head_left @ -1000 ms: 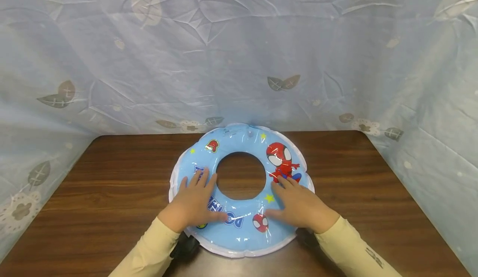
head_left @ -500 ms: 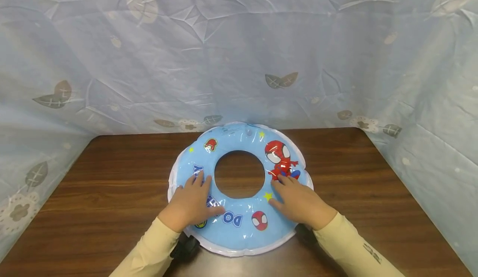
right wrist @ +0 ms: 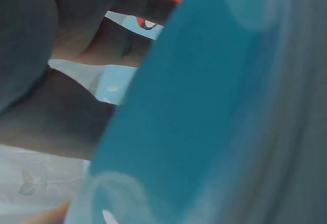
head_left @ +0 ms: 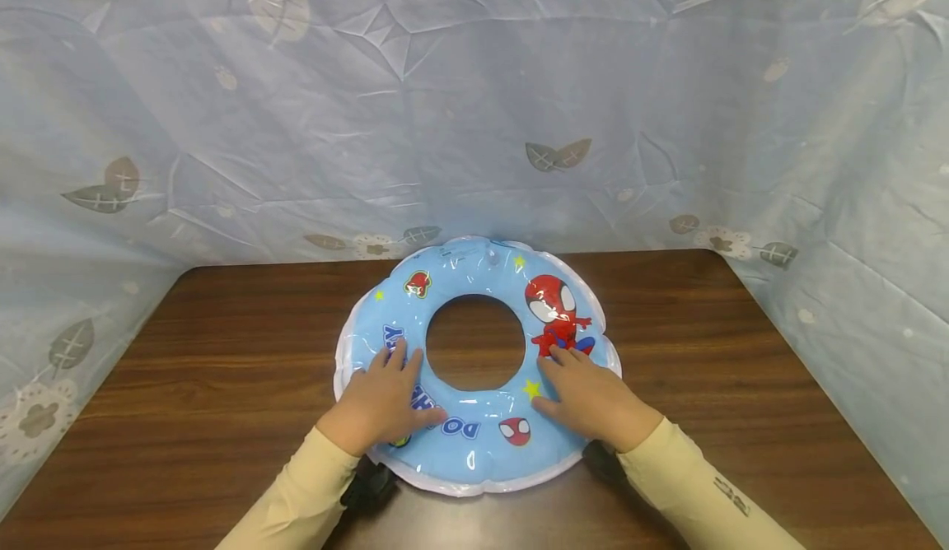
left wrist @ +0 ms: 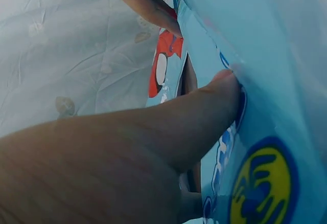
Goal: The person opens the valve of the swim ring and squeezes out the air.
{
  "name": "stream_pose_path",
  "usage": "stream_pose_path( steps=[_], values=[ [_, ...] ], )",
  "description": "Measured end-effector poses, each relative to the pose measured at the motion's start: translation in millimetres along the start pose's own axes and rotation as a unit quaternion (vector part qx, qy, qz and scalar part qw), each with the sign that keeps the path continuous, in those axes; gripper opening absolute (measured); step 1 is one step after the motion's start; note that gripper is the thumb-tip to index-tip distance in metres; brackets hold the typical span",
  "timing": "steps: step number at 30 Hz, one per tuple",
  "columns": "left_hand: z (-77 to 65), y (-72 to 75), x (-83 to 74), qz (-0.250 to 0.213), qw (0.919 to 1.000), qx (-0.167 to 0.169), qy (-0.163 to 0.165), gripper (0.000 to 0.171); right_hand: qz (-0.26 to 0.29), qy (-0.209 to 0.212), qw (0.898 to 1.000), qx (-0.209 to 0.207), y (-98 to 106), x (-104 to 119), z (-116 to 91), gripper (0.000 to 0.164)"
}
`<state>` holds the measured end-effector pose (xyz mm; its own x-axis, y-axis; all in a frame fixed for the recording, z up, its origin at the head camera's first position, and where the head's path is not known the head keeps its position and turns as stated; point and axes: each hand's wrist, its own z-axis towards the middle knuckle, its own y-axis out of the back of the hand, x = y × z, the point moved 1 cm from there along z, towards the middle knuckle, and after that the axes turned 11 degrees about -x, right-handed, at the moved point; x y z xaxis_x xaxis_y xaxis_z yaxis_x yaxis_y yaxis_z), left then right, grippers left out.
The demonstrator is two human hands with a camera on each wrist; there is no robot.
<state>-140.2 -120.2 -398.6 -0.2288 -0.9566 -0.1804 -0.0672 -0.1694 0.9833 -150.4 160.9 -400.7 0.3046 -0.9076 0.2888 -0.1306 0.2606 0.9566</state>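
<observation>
An inflated light-blue swim ring [head_left: 474,451] with a pale rim and red cartoon figures lies on the brown wooden table. On its left side rests my left hand [head_left: 381,406], fingers spread over the printed letters. My right hand [head_left: 596,398] lies on the right side, its fingertips by the red figure's legs. In the left wrist view the left thumb [left wrist: 204,111] touches the blue plastic near a yellow and blue print. The right wrist view shows the fingers of the right hand [right wrist: 76,81] on the ring [right wrist: 179,106], partly hidden by its curve.
The dark wooden table [head_left: 222,385] extends to both sides of the ring. A pale blue curtain [head_left: 474,122] with leaf and flower prints hangs behind and along both sides. A dark wrist device [head_left: 366,484] sits under the left wrist.
The right thumb has drawn in toward its fingers, uncovering more of the small red face print. The left hand has shifted slightly. The ring has stayed in nearly the same place.
</observation>
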Motion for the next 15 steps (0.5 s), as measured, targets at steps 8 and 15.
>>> stream_pose_path(
  steps=[8, 15],
  values=[
    [-15.8, 14.0, -22.6, -0.009, 0.9993, -0.031, -0.020, 0.106, -0.002, 0.001, 1.000, -0.005, 6.3, 3.3, -5.5, 0.078],
    [-22.8, 16.4, -30.3, -0.008, 0.9999, 0.007, -0.003, 0.116, 0.016, 0.005, 1.000, 0.013, 7.8, 8.6, -7.4, 0.087]
  ],
)
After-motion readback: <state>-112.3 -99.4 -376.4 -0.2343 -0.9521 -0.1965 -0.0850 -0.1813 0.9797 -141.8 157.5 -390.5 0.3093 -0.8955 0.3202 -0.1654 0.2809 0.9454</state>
